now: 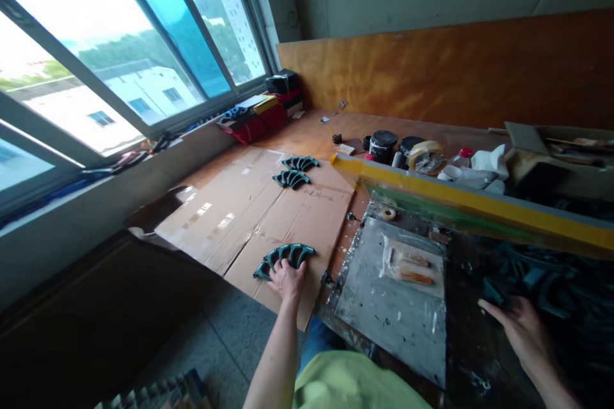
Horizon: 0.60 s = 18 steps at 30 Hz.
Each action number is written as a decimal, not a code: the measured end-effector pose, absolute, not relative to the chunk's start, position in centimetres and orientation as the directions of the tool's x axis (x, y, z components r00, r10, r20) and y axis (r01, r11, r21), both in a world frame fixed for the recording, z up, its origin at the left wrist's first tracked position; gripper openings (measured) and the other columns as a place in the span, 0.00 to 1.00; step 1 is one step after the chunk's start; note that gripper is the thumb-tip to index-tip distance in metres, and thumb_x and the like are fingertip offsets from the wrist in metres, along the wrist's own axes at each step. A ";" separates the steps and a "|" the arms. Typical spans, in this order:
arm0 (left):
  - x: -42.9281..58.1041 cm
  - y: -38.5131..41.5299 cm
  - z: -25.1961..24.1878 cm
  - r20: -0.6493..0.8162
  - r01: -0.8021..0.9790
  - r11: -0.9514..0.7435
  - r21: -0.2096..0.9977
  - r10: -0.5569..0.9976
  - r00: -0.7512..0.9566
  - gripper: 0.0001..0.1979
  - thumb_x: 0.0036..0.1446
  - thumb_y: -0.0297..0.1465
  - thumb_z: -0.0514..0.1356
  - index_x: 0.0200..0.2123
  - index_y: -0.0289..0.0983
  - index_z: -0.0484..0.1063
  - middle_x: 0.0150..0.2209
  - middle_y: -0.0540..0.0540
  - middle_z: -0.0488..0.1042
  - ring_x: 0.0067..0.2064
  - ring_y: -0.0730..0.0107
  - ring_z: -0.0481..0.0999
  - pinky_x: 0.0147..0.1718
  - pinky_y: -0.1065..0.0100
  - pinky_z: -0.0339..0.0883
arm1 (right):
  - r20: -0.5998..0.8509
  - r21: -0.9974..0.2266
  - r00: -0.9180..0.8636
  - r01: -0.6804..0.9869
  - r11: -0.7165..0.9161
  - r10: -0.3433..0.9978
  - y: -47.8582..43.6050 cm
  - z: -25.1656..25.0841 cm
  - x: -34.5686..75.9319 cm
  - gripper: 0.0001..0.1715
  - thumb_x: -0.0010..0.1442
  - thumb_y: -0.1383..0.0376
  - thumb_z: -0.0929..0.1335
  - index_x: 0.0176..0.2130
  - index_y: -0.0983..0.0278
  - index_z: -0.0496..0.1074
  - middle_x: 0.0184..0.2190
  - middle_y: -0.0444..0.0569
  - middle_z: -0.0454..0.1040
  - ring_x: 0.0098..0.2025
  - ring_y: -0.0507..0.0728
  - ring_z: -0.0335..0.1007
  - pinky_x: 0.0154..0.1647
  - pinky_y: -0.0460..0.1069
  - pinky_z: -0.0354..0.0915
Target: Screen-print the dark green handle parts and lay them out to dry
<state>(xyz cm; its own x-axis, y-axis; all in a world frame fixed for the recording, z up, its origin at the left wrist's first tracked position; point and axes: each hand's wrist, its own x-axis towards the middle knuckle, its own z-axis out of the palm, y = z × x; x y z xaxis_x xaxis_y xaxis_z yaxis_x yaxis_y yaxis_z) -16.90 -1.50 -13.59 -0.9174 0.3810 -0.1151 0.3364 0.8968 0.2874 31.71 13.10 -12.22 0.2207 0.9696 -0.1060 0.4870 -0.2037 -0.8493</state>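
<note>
On the cardboard sheet [297, 223], my left hand [286, 280] rests at a fanned row of dark green curved pieces [290, 250], its fingers closed on one at the near side. Two shorter rows of similar pieces, an upper one [300, 163] and a lower one [290, 179], lie farther back on the cardboard. At the right, my right hand [520, 326] grips a dark green piece [495, 293], thumb stretched along the near side. Beyond and beside that hand is a dim heap of similar dark pieces [551, 281]; single shapes there are hard to make out.
Between my hands lies a grey board [384, 307] with a plastic-wrapped packet [412, 268] and a small tape roll [387, 212]. A yellow-edged strip [460, 192] runs behind it. Beyond stand black jars [382, 146], clear tape [426, 156] and an open carton [561, 166]. Windows line the left.
</note>
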 end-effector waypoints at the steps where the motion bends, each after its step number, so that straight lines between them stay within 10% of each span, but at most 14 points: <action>1: -17.9 -1.6 -13.5 -0.113 0.379 0.879 0.288 0.424 -0.899 0.26 0.52 0.47 0.60 0.48 0.36 0.71 0.59 0.34 0.66 0.62 0.40 0.59 0.58 0.42 0.53 | -0.149 -0.905 0.225 0.361 -0.225 0.963 12.8 -11.3 30.9 0.29 0.33 0.49 0.74 0.34 0.59 0.66 0.26 0.48 0.76 0.31 0.66 0.77 0.31 0.58 0.74; 7: -28.3 2.3 -13.1 -0.065 0.620 0.744 0.248 0.652 -0.756 0.27 0.50 0.50 0.61 0.46 0.37 0.73 0.53 0.35 0.71 0.57 0.46 0.67 0.54 0.54 0.60 | -0.320 -0.937 0.273 0.048 -0.345 0.907 11.7 -7.9 27.6 0.29 0.28 0.56 0.78 0.27 0.56 0.61 0.22 0.45 0.73 0.24 0.62 0.72 0.22 0.57 0.72; 13: -39.4 11.8 -13.1 -0.068 0.691 0.672 0.267 0.728 -0.682 0.31 0.49 0.53 0.60 0.48 0.36 0.72 0.56 0.33 0.71 0.58 0.43 0.67 0.55 0.51 0.58 | -0.189 -0.909 0.336 0.297 -0.294 0.923 11.5 -7.3 25.8 0.28 0.39 0.40 0.74 0.25 0.55 0.63 0.17 0.45 0.64 0.18 0.55 0.62 0.17 0.51 0.63; 18: -41.7 15.1 -13.8 -0.110 0.707 0.657 0.263 0.748 -0.654 0.33 0.49 0.50 0.61 0.51 0.32 0.70 0.58 0.26 0.67 0.60 0.35 0.63 0.55 0.44 0.58 | -0.038 -0.871 0.294 0.458 -0.176 0.955 11.4 -7.0 23.5 0.30 0.45 0.40 0.70 0.35 0.61 0.71 0.30 0.50 0.74 0.30 0.59 0.72 0.29 0.52 0.71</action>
